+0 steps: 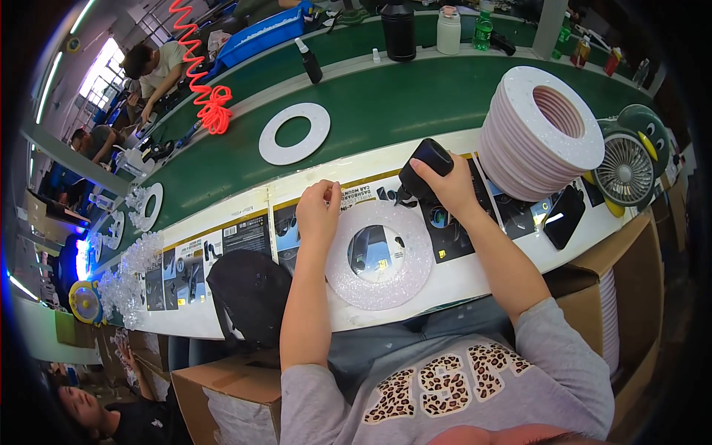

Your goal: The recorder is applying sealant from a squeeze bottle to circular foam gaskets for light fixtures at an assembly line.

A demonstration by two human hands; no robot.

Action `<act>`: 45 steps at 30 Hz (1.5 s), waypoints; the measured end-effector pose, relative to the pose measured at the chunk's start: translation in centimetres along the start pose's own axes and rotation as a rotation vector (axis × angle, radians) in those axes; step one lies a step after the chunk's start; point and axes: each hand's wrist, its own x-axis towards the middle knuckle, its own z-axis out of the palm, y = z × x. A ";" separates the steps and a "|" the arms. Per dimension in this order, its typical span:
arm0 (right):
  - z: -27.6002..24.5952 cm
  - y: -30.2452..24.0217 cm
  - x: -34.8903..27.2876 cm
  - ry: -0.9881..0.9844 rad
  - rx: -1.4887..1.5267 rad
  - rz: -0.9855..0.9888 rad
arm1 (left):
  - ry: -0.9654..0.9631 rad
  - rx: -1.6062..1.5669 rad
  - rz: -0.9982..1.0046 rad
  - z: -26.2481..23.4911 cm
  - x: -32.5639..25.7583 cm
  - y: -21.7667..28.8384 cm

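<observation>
on the white front strip of the worktop [475, 278], right before the person, lies a flat white ring [380, 297] with a wide round hole, its face speckled with small clear bits. the left hand [317, 211] rests at the ring's upper left edge, fingers curled in and pinched together at the tips; whether something tiny sits between them cannot be told. the right hand [445, 185] is closed around a black bottle [421, 172], held tilted with its nozzle end pointing down to the ring's upper rim, just above or touching it; which of the two cannot be told. under and beside the ring, printed cards [245, 236] with dark pictures lie in a row along the strip.

to the right, near the right forearm, a tall leaning stack of white rings [519, 133] stands on the worktop, and a black phone [564, 216] lies just below it. a small fan [625, 174] stands beyond the stack at the far right edge. one single white ring [294, 134] lies alone on the green belt [400, 100] behind the strip, well apart from the hands. a red coiled hose [202, 81] hangs down at the upper left. a black bag [248, 297] sits at the near edge, left of the left forearm, and heaps of small clear pieces [137, 271] lie farther left. open cardboard boxes [615, 289] stand at both sides of the person's lap. other people sit at work along the left.
</observation>
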 end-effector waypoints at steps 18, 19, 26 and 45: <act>-0.1 0.3 0.1 0.009 0.017 0.011 | -0.020 -0.007 -0.018 0.0 0.0 -0.1; -0.1 0.3 0.1 0.004 0.013 0.007 | -0.020 -0.008 -0.016 0.0 0.0 -0.1; -0.1 0.7 0.3 -0.005 0.009 -0.004 | -0.030 -0.009 -0.033 0.1 0.1 -0.2; -0.1 -0.6 -0.5 -0.031 0.071 -0.012 | 0.003 -0.006 0.006 0.1 0.0 0.0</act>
